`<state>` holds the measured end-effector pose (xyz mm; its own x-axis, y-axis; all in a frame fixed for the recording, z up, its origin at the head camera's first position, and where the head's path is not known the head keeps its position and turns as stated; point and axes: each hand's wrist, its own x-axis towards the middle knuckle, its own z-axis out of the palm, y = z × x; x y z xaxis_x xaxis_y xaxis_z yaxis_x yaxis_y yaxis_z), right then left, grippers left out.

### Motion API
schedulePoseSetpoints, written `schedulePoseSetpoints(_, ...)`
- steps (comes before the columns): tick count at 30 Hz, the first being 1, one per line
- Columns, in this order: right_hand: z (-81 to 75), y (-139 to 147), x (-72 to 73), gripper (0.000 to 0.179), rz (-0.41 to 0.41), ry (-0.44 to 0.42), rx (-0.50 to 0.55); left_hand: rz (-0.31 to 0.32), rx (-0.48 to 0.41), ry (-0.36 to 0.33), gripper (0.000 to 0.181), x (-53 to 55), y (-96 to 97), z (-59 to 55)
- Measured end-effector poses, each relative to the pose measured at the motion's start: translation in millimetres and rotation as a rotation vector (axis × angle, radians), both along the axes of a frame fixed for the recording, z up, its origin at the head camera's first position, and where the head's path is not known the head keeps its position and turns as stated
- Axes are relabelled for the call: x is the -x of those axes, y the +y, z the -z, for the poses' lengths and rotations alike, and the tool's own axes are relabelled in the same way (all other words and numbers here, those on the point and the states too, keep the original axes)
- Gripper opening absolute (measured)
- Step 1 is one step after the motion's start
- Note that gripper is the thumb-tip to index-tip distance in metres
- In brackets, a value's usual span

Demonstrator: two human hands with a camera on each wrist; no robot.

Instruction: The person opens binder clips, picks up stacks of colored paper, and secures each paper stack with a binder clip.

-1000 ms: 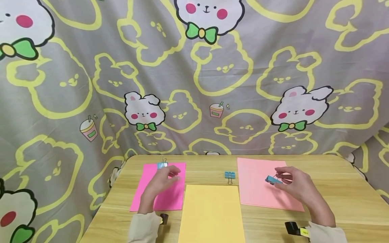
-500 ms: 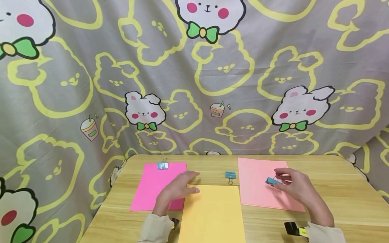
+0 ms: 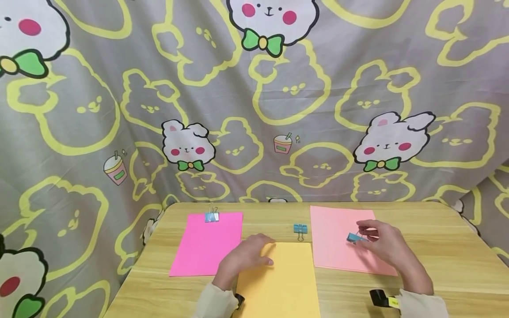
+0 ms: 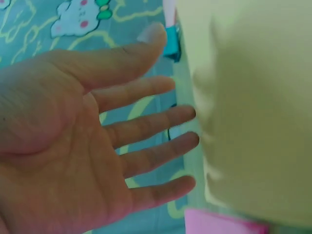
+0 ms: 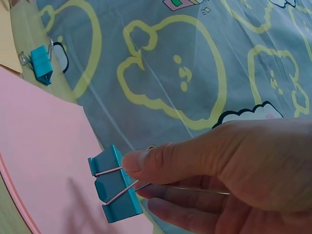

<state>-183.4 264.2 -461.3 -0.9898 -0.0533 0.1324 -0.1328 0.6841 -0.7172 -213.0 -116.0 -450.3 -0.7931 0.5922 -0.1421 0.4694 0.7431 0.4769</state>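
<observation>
My left hand [image 3: 248,256], fingers spread, is over the upper left part of the yellow paper [image 3: 286,282]; in the left wrist view its palm shows bare. Between thumb and fingers, my right hand [image 3: 387,243] pinches a blue binder clip [image 5: 116,185] by its wire handles, above the light pink paper stack [image 3: 334,247]. A second blue binder clip [image 3: 300,229] lies on the table between the yellow and light pink sheets. At the left, the bright pink paper [image 3: 207,251] carries another blue binder clip [image 3: 212,217] on its top edge.
The wooden table [image 3: 449,247] stretches out to the right of the light pink stack. Behind its far edge hangs a grey curtain [image 3: 238,101] printed with rabbits and yellow outlines.
My left hand has moved right and nearer, from the clip on the bright pink paper to above the yellow paper. The right hand has stayed nearly still, still pinching its binder clip.
</observation>
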Motion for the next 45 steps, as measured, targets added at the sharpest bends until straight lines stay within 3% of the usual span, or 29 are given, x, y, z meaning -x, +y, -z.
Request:
schedulePoseSetpoints(5, -0.3, -1, 1.3, 0.047, -0.002, 0.005, -0.014, -0.04, 0.076, 0.065, 0.061, -4.7, 7.1, 5.1)
schedulePoseSetpoints(14, -2.6, -3, 2.0, 0.047, 0.011, 0.015, -0.031, -0.054, 0.19, 0.176, 0.077, -6.9, 19.0, 14.3)
schedulePoseSetpoints(24, -4.9, -3, 3.0, 0.048, 0.019, -0.008, -0.033, -0.102, 0.213, 0.159, 0.089, -6.0, 18.2, 17.1)
schedulePoseSetpoints(28, -3.9, -1, 2.2, 0.047, 0.015, -0.013, -0.028, -0.103, 0.173, 0.139, 0.085, -7.4, 18.0, 16.8)
schedulePoseSetpoints(35, -1.2, 1, 0.9, 0.046, 0.009, -0.009, -0.029, -0.079, 0.165, 0.21, 0.058, -6.2, 19.5, 15.5)
schedulePoseSetpoints(41, 0.6, 1, 1.0, 0.048, 0.006, -0.01, -0.02, -0.051, 0.113, 0.155, 0.031, -4.5, 18.1, 11.9)
schedulePoseSetpoints(45, 0.9, 1, 1.4, 0.047, 0.007, -0.041, -0.034, 0.006, 0.067, 0.14, 0.033, -7.5, 14.8, 9.5)
